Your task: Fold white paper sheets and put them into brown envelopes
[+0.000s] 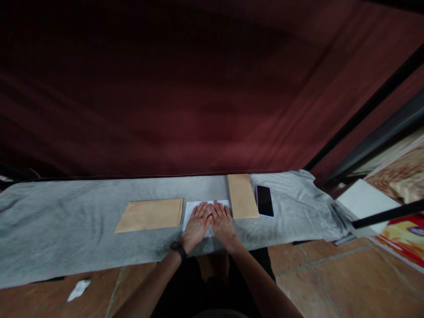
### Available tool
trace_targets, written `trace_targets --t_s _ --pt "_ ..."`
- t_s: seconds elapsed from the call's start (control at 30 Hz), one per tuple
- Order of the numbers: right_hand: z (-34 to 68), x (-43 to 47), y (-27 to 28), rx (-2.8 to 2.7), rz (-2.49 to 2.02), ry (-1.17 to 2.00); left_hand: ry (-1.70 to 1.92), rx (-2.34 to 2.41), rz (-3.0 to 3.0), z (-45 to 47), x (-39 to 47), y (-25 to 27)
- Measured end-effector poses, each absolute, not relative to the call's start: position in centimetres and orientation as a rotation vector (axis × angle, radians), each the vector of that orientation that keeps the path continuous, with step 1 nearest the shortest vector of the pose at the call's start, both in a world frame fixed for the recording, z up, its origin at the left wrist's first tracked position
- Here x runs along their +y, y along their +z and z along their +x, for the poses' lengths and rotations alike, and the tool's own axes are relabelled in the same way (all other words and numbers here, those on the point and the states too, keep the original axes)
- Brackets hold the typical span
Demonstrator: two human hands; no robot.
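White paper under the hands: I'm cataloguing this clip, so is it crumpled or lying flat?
Flat: the white paper lies on the gray cloth with straight visible edges, under the left hand and right hand. Hidden folds: cannot tell.

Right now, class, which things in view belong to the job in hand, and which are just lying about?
Job, apparently:
White paper, under the left hand and right hand
Left brown envelope
Right brown envelope

Lying about, apparently:
Phone
White scrap, lower left
Red-and-yellow item, far right
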State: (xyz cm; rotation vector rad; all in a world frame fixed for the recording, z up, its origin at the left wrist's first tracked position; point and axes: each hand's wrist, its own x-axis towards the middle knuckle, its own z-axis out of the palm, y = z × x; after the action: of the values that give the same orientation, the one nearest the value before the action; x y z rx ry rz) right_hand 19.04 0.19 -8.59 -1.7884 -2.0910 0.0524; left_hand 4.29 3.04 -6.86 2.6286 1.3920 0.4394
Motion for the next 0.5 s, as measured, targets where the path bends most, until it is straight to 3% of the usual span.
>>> trace_targets --t_s 0.5 --pt "17.9 0.4 -10.0 -1.813 -2.001 -0.143 0.25 1.888 2.562 5.8 3.3 -8.5"
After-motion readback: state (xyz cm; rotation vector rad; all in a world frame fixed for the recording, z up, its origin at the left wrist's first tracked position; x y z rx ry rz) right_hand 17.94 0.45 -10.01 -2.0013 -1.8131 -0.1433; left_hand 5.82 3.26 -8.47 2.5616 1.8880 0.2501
